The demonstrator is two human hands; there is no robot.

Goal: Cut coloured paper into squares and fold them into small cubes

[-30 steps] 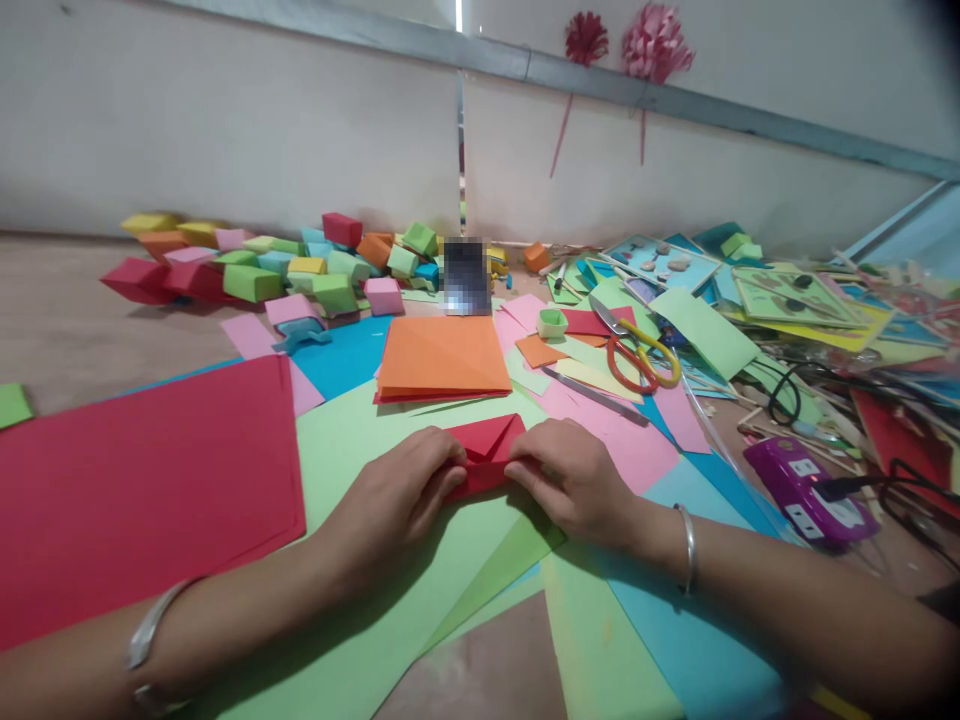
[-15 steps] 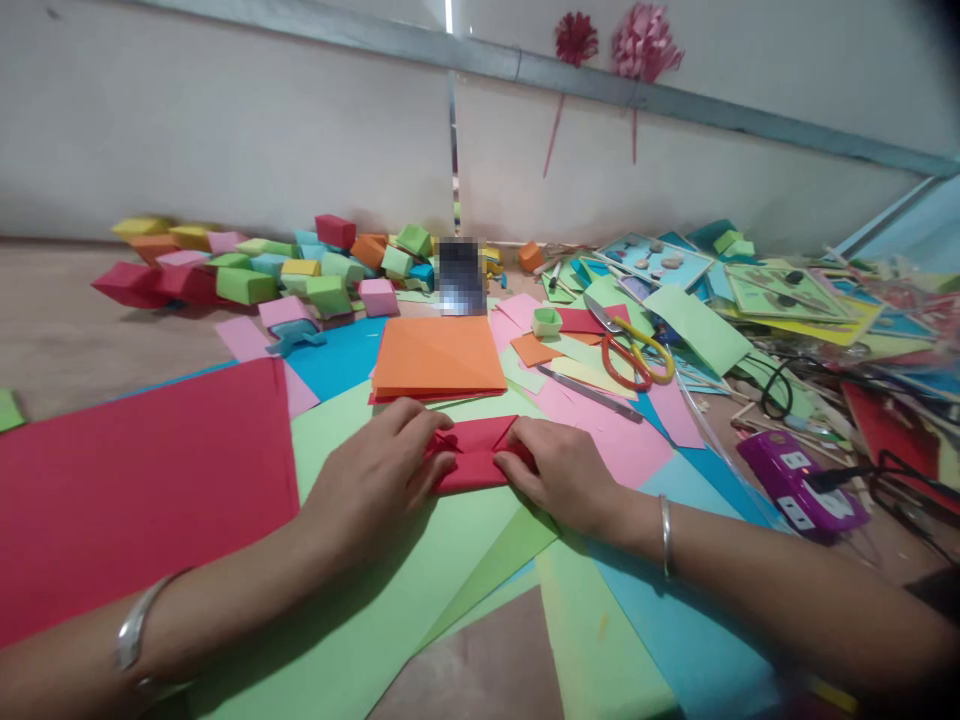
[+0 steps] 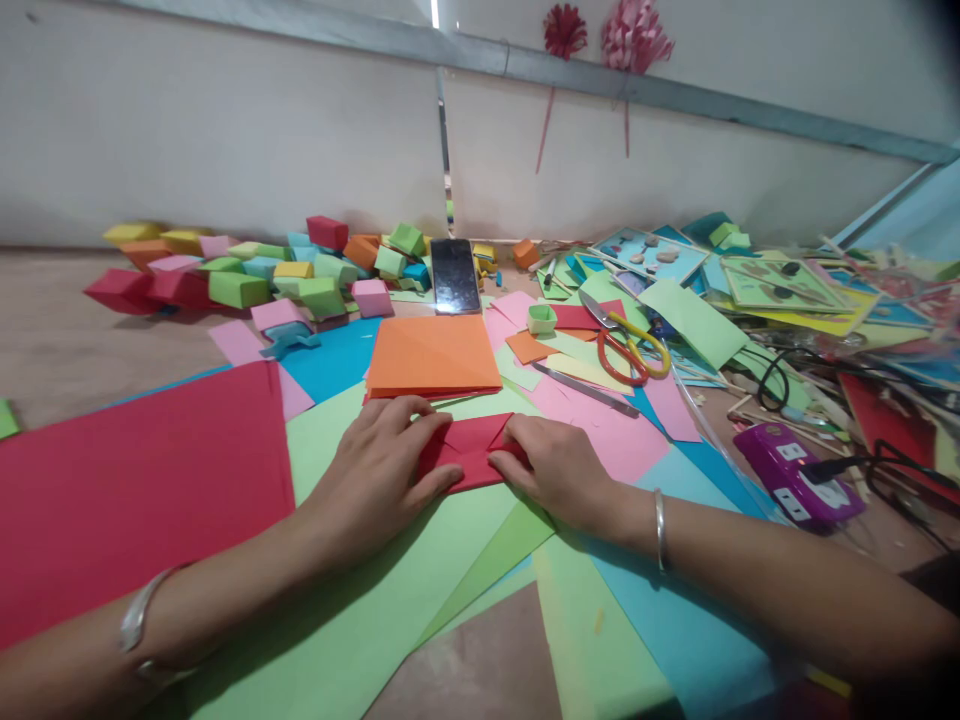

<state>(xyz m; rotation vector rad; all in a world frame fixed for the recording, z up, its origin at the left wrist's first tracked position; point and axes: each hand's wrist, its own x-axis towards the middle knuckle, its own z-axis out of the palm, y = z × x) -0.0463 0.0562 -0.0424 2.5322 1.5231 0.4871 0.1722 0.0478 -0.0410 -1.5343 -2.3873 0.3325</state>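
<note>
A small piece of folded red paper (image 3: pixel 474 452) lies between my hands on a large light green sheet (image 3: pixel 442 560). My left hand (image 3: pixel 386 455) grips its left end, thumb on the near edge and fingers over the far side. At the right end, my right hand (image 3: pixel 551 455) pinches the paper between thumb and curled fingers. Diagonal creases show near the paper's corners; its ends are hidden under my fingers. Just beyond sits a stack of orange paper (image 3: pixel 433 352). A large red sheet (image 3: pixel 142 490) spreads to the left, partly behind my left forearm.
Folded paper boxes (image 3: pixel 236 288) are piled along the wall at back left, beside a phone (image 3: pixel 455 277). Scissors (image 3: pixel 634 345) and a slim metal blade (image 3: pixel 585 388) rest on paper scraps at right. A purple power strip (image 3: pixel 796 475) with black cables lies farther right.
My left thumb has moved right along the near edge of the red paper, and the left fingers have shifted slightly. The right hand keeps its pinch. The whole view has shifted slightly.
</note>
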